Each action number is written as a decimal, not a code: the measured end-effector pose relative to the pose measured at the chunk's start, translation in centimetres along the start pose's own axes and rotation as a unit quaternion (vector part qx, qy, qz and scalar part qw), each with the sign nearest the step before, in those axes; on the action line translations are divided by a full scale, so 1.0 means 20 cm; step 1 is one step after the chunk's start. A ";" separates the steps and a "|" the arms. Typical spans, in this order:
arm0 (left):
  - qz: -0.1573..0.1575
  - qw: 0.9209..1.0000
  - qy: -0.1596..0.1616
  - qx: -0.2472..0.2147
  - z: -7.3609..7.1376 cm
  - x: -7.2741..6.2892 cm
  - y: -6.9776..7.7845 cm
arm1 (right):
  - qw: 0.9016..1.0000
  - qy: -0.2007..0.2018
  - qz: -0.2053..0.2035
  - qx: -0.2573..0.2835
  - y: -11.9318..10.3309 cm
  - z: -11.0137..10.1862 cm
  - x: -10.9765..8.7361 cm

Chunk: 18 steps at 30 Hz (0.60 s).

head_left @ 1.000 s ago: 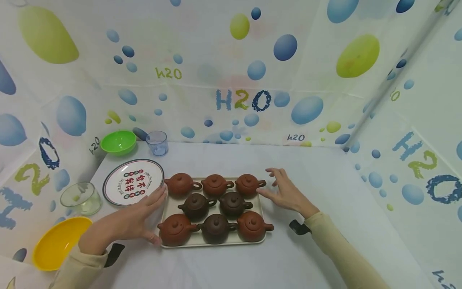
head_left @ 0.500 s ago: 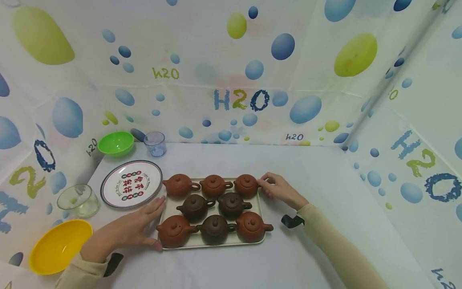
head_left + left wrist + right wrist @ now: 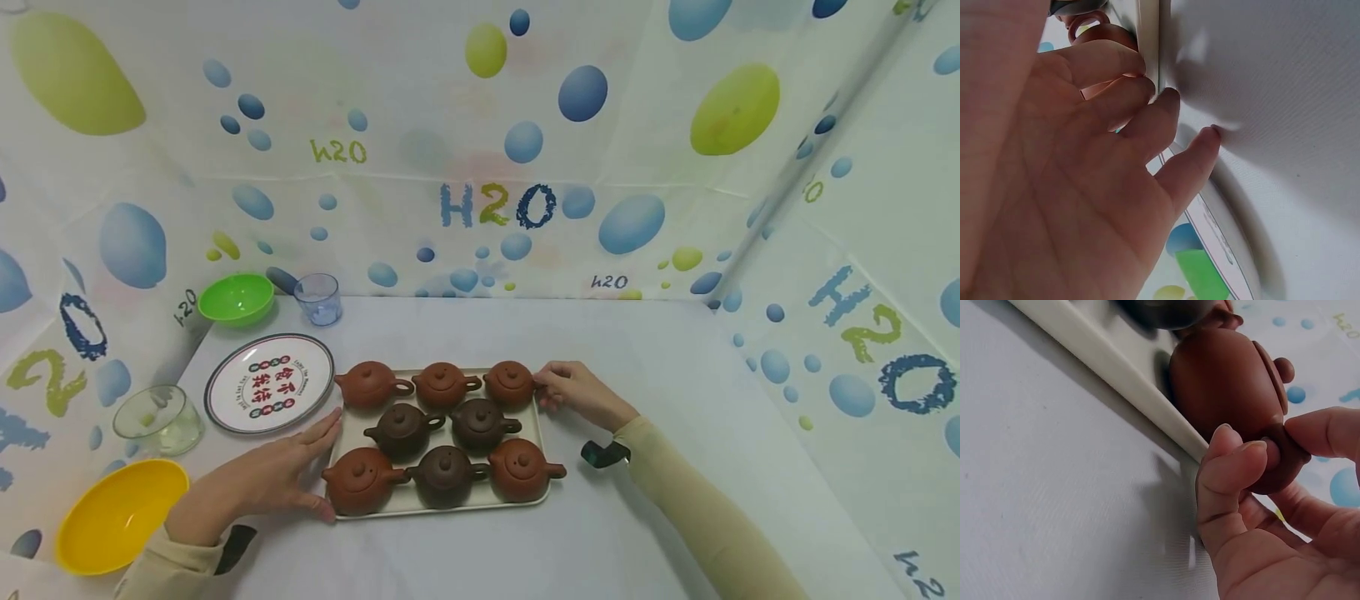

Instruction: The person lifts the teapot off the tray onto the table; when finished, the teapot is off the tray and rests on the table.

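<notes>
Several small clay teapots, some reddish brown and some dark brown, stand in three rows on a cream tray (image 3: 534, 425). My right hand (image 3: 588, 392) is at the tray's back right corner. In the right wrist view, its thumb and fingers pinch the handle of the reddish-brown teapot (image 3: 1222, 381) there, with a fingertip through the handle's loop. That teapot sits upright at the tray's edge. My left hand (image 3: 262, 479) rests along the tray's left side, thumb near the front corner and fingers extended toward the back. In the left wrist view, the fingertips lie by the tray wall (image 3: 1149, 37).
Just left of the tray lies a white plate (image 3: 225, 387) with red lettering. Behind it stand a green bowl (image 3: 237, 302) and a bluish glass (image 3: 318, 302). A clear glass bowl (image 3: 159, 421) and a yellow bowl (image 3: 120, 521) line the left edge.
My right hand has closed from spread fingers onto the handle of the back right teapot. My left hand stays by the tray, and the head view has shifted slightly.
</notes>
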<state>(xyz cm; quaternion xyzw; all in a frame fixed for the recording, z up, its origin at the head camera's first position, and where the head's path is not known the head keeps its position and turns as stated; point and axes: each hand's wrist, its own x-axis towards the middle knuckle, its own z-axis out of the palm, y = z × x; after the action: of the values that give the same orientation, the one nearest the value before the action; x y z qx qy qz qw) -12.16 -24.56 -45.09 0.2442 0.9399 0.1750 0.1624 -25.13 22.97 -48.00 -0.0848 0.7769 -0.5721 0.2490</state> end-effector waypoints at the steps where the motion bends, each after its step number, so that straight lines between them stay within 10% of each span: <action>1: -0.001 1.000 -0.001 0.000 0.00 0.00 0.00 | 1.000 -0.002 0.001 0.003 0.00 0.00 0.00; 18: 0.000 1.000 0.000 0.014 -0.01 0.00 0.00 | 0.994 0.089 -0.011 0.062 -0.10 -0.07 -0.07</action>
<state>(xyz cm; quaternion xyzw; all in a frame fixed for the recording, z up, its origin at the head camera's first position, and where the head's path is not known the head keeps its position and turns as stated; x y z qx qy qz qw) -12.19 -24.54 -44.92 0.2467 0.9421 0.1623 0.1590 -24.95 24.02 -45.41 -0.0270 0.7576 -0.6275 0.1775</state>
